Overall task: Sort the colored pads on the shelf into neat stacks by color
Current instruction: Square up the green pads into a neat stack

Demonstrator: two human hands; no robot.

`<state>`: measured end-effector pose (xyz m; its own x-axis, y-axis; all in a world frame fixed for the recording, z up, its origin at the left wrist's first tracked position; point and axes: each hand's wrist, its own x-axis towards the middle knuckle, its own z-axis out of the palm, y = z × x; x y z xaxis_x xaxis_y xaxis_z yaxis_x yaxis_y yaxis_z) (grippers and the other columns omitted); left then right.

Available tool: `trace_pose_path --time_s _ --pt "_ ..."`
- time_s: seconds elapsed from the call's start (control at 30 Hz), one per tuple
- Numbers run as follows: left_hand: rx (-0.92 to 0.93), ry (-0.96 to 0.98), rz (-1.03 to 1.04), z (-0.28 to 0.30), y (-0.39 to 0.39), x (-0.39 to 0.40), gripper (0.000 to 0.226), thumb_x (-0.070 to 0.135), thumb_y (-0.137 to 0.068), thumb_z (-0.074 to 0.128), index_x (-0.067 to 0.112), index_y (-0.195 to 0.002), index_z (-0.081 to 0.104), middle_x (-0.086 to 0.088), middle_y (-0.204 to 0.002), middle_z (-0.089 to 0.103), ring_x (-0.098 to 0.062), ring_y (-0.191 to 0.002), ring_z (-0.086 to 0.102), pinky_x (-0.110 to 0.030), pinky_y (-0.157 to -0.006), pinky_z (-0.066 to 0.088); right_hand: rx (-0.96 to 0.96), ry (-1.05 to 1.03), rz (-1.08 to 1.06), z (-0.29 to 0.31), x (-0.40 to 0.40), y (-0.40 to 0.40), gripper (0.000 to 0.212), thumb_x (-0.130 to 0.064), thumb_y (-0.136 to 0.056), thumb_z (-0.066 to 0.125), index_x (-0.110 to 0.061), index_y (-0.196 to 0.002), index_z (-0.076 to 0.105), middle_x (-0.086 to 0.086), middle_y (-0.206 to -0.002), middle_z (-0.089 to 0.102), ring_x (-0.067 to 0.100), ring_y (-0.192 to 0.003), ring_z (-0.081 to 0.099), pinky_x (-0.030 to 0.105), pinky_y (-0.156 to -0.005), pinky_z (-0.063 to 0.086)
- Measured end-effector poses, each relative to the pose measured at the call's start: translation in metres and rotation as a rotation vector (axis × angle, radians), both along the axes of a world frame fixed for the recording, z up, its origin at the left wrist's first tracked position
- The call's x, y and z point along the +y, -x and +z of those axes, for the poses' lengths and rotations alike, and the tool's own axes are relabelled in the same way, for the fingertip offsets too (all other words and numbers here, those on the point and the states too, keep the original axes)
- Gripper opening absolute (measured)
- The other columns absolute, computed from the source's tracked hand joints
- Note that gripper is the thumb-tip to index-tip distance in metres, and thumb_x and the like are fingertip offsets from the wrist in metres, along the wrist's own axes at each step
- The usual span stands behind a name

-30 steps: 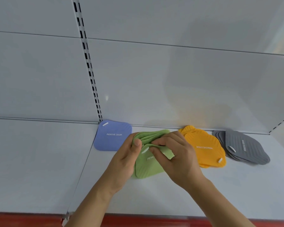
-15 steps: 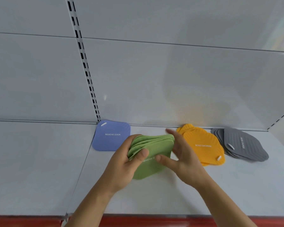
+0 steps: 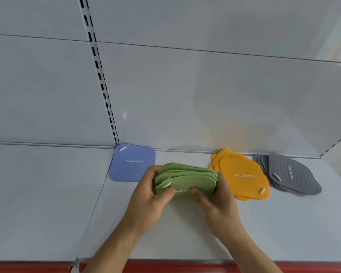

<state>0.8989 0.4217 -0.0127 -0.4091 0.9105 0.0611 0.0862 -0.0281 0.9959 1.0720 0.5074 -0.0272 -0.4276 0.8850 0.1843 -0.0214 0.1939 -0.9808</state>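
A bundle of several green pads (image 3: 187,177) is held between both hands just above the white shelf (image 3: 264,223), tilted so their fanned edges face me. My left hand (image 3: 150,201) grips the bundle's left end, thumb on the front pad. My right hand (image 3: 215,201) grips the right end, thumb on the front face. A blue pad (image 3: 133,163) lies flat at the back left. A loose fanned pile of orange pads (image 3: 242,174) lies to the right of the green ones. A fanned pile of grey pads (image 3: 289,175) lies farther right.
The shelf's back panel (image 3: 185,95) rises right behind the pads, with a slotted upright (image 3: 104,91) at the left. A second upright (image 3: 337,142) closes the right corner. A red strip (image 3: 185,267) runs along the shelf's front edge.
The green pads were gathered off the shelf into an upright bundle. My right hand moved from on top of them to their right end and closed on it.
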Motion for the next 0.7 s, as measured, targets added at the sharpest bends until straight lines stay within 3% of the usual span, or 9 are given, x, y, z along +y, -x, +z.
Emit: trace_pose_path --time_s 0.13,0.2,0.33,0.47,0.57,0.63,0.7 --pt "-0.026 0.029 0.039 -0.002 -0.006 0.002 0.023 0.020 -0.087 0.059 0.024 -0.109 0.062 0.002 -0.104 0.075 -0.018 -0.107 0.069 -0.032 -0.091 0.052 -0.016 0.058 0.020 0.000 0.003 0.000 0.038 0.002 -0.092 0.071 -0.021 -0.121 0.064 0.002 -0.119 0.074 0.023 -0.115 0.068 0.053 -0.099 0.053" --pt "-0.054 0.022 0.042 0.002 -0.011 0.003 0.018 0.014 -0.096 0.058 0.021 -0.113 0.061 0.004 -0.107 0.075 -0.015 -0.110 0.068 -0.021 -0.090 0.050 -0.020 0.010 -0.018 0.003 0.000 0.002 0.038 0.003 -0.092 0.070 -0.025 -0.118 0.065 0.000 -0.115 0.075 0.021 -0.112 0.069 0.048 -0.096 0.054" --pt "-0.047 0.031 0.010 0.009 -0.013 0.000 0.033 0.002 -0.106 0.048 0.024 -0.129 0.056 0.012 -0.119 0.073 -0.003 -0.119 0.065 -0.009 -0.092 0.045 -0.077 -0.052 -0.089 0.004 -0.001 0.004 0.035 -0.004 -0.092 0.072 -0.034 -0.107 0.064 -0.005 -0.104 0.075 0.017 -0.100 0.071 0.043 -0.086 0.057" --pt "-0.093 0.037 0.072 0.010 -0.019 0.004 0.032 0.000 -0.104 0.049 0.024 -0.120 0.062 0.015 -0.108 0.075 0.001 -0.108 0.066 -0.006 -0.083 0.044 -0.047 0.018 -0.118 0.005 -0.004 0.010 0.040 0.003 -0.090 0.071 -0.031 -0.110 0.066 -0.007 -0.107 0.076 0.013 -0.103 0.071 0.042 -0.091 0.057" --pt "-0.141 -0.001 0.152 0.013 -0.026 0.009 0.021 0.004 -0.103 0.054 0.019 -0.113 0.063 0.015 -0.101 0.075 0.004 -0.098 0.066 -0.005 -0.079 0.045 -0.048 -0.005 -0.137 0.008 -0.005 0.012 0.039 0.003 -0.091 0.070 -0.033 -0.105 0.065 -0.006 -0.102 0.076 0.014 -0.099 0.072 0.037 -0.085 0.057" --pt "-0.131 -0.015 0.198 0.011 -0.027 0.011 0.016 0.016 -0.095 0.060 0.019 -0.111 0.062 0.012 -0.102 0.075 0.000 -0.098 0.067 -0.010 -0.081 0.047 -0.060 -0.024 -0.135 0.009 -0.006 0.011 0.037 0.003 -0.091 0.070 -0.029 -0.107 0.062 -0.007 -0.102 0.075 0.014 -0.099 0.071 0.030 -0.083 0.056" --pt "-0.110 0.014 0.215 0.008 -0.026 0.011 0.026 0.023 -0.083 0.060 0.022 -0.109 0.061 0.011 -0.101 0.074 -0.004 -0.097 0.068 -0.020 -0.081 0.049 -0.077 -0.011 -0.137 0.009 -0.006 0.010 0.041 0.005 -0.089 0.070 -0.028 -0.110 0.060 -0.010 -0.104 0.074 0.009 -0.101 0.070 0.024 -0.082 0.054"
